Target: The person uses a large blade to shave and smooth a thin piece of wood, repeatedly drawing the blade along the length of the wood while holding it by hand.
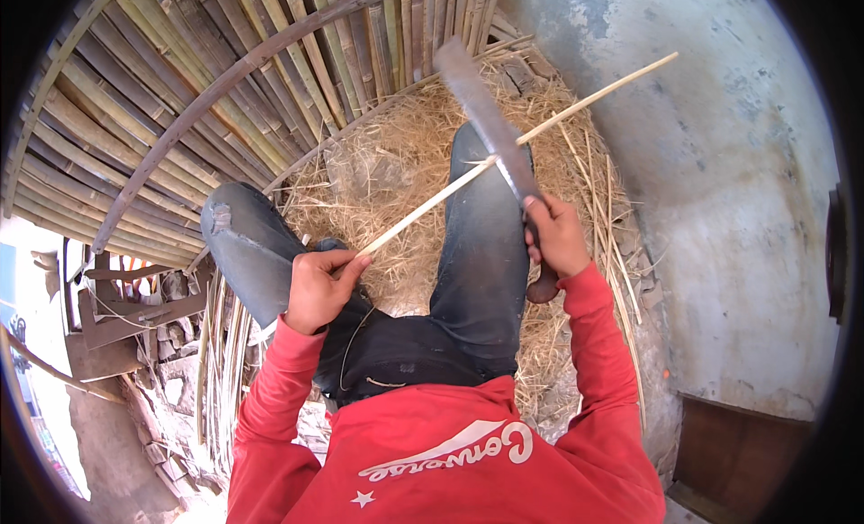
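Observation:
My left hand [321,287] is closed round the near end of a long pale bamboo strip [425,207]. The strip slants up and away to the right, passing over my right knee, its far end in the air near the wall. In my right hand [560,236] is a machete [481,105], gripped by its dark handle, whose rounded butt shows below my fist. The blade points up and to the left, slightly blurred. It crosses the strip above my right thigh, its edge touching or very close to it.
Straw-like shavings [378,191] cover the ground between and beyond my knees. A bamboo-pole fence [162,119] with a curved rail stands at the far left. A worn blue-grey wall [720,191] rises on the right. Thin strips [229,371] lie in bundles by my left side, others along my right.

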`<state>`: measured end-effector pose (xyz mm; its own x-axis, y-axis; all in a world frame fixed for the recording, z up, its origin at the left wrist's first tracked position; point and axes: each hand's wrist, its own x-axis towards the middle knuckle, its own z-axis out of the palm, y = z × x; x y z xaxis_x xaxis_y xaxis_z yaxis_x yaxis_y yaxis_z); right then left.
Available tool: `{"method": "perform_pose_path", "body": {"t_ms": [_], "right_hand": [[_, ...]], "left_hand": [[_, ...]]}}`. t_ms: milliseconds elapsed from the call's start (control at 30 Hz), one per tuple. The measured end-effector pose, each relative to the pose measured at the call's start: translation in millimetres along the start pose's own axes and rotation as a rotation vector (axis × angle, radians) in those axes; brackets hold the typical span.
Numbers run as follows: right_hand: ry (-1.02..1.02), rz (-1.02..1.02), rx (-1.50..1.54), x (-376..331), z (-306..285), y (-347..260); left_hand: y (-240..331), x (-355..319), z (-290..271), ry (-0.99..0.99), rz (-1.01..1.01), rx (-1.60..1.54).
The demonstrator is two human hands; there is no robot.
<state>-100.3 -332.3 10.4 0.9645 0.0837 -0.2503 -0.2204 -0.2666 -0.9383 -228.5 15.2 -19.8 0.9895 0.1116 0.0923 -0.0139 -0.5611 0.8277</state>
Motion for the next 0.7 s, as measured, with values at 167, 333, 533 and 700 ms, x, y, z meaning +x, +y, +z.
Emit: {"method": "perform_pose_path", "body": {"t_ms": [167, 333, 533, 700], "right_hand": [[0.022, -0.016, 0.153, 5.5, -11.1, -5.1], [0.108, -0.067, 0.032, 16.5, -4.3, 2.1], [-0.052, 0.062, 0.1, -4.9, -6.1, -16.7], [0.279, -0.13, 0.292, 22.8, -45.3, -23.2]], "left_hand": [[-5.8, -4.3, -0.6, 0.032, -0.055, -0.081], [-3.4, 1.0, 4.5, 0.015, -0.037, -0.061], [1.5, -2.9, 3.2, 0.092, 0.009, -0.01], [-15.5, -12.3, 2.7, 0.248, 0.216, 0.191]]}}
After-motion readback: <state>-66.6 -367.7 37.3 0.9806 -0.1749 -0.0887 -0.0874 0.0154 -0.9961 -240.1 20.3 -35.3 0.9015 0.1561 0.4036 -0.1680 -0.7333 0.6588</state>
